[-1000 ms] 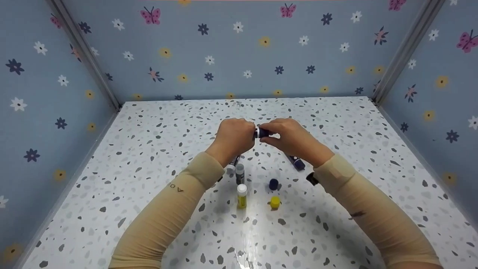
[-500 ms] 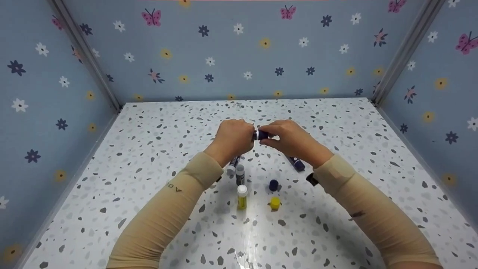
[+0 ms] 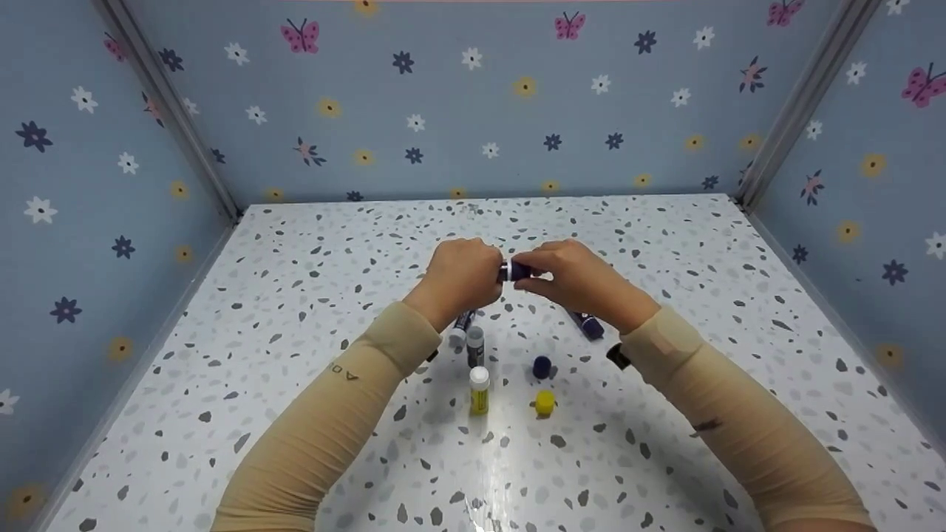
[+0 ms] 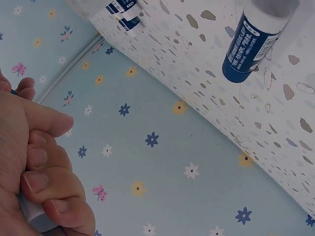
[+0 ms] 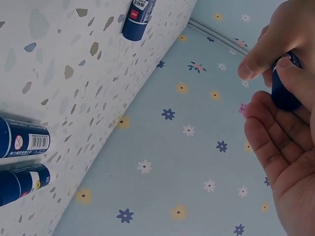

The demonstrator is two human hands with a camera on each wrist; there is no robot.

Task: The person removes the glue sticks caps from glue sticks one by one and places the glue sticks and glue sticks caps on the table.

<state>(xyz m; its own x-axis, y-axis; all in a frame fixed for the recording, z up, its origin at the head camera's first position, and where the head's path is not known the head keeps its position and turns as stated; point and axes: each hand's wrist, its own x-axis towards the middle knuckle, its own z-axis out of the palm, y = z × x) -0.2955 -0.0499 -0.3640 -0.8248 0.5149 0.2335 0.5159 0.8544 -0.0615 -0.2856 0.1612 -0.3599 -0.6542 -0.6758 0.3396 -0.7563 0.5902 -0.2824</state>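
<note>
In the head view my left hand [image 3: 462, 275] is wrapped round the body of a dark blue glue stick [image 3: 505, 271], held level above the table. My right hand [image 3: 580, 281] pinches its dark cap end [image 3: 522, 270] between thumb and fingers, past a white band. The left wrist view shows the curled fingers [image 4: 54, 182] of that hand, with a pale grey end [image 4: 39, 216] sticking out below. Seen from the right wrist, the thumb [image 5: 298, 78] presses on the blue cap end [image 5: 284, 96], while other fingers lie extended beneath. Most of the body is hidden in my left hand.
An uncapped yellow glue stick [image 3: 479, 391] stands nearest, with a grey-topped dark one [image 3: 475, 347] behind it and another [image 3: 463, 325] behind that. A yellow cap [image 3: 545, 403] and dark blue cap [image 3: 542, 367] lie rightward. Another blue glue stick [image 3: 590, 325] lies below my right hand.
Both hands keep their hold on the glue stick and have sunk very slightly in the head view. The things on the table have not been moved.
</note>
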